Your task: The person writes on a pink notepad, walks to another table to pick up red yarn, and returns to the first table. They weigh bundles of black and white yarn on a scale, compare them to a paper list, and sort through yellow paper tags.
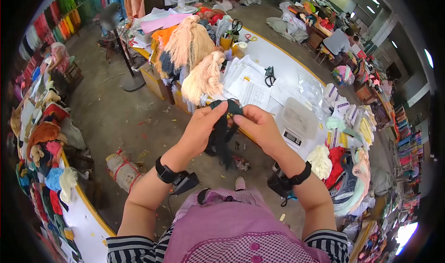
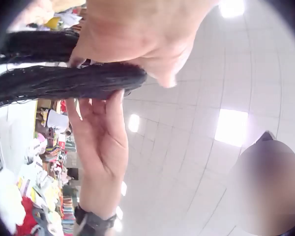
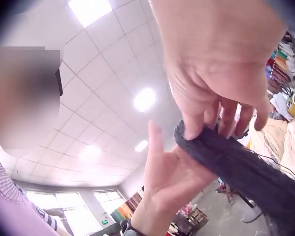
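1. The dark skein (image 1: 225,140) is held up at the near edge of the table (image 1: 273,54), its tail hanging beyond that edge; let it hang freely so the strands settle side by side.
2. The left hand (image 1: 200,124) grasps the skein's top, thumb laid along it; a firm but light grip should hold the bundle without crushing it.
3. The right hand (image 1: 260,124) pinches the same top end just beside the left, thumb in front, fingers behind; work in small pinches so no strand slips away.
4. A few loose threads stray from the bundle in the right wrist view; smoothing these in early would likely prevent snags.
5. Work clear of the peach yarn (image 1: 204,78) at the near edge's left part, where fibres could catch.
6. Leave the scissors (image 1: 270,76), lying in from the near edge, outside the tail's swing.
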`<action>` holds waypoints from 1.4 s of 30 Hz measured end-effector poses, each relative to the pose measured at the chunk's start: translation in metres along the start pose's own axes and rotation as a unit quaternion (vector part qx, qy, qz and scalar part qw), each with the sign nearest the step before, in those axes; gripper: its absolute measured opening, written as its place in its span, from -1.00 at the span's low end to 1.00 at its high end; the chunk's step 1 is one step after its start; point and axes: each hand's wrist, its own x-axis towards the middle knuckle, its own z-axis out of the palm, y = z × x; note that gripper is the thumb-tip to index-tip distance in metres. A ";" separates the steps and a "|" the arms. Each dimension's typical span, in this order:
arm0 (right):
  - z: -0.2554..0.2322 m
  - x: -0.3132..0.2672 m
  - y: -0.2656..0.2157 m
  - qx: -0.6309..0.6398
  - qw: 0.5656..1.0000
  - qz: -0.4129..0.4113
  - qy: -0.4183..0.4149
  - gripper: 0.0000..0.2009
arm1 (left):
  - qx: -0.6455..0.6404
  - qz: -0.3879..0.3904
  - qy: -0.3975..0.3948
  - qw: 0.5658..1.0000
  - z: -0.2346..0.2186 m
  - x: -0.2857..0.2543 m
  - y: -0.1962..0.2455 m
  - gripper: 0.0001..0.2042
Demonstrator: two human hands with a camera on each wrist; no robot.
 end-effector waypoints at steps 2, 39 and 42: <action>-0.004 -0.002 -0.007 0.055 0.998 0.018 -0.006 -0.85 | -0.079 0.004 0.024 0.997 0.001 0.000 0.002 -0.62; 0.128 0.017 0.015 0.135 0.893 0.093 -0.419 -0.82 | 0.301 0.169 0.512 0.787 0.008 -0.172 -0.056 -0.53; 0.123 0.017 0.016 0.127 0.899 0.079 -0.411 -0.82 | 0.201 0.172 0.511 0.818 0.015 -0.177 -0.051 -0.57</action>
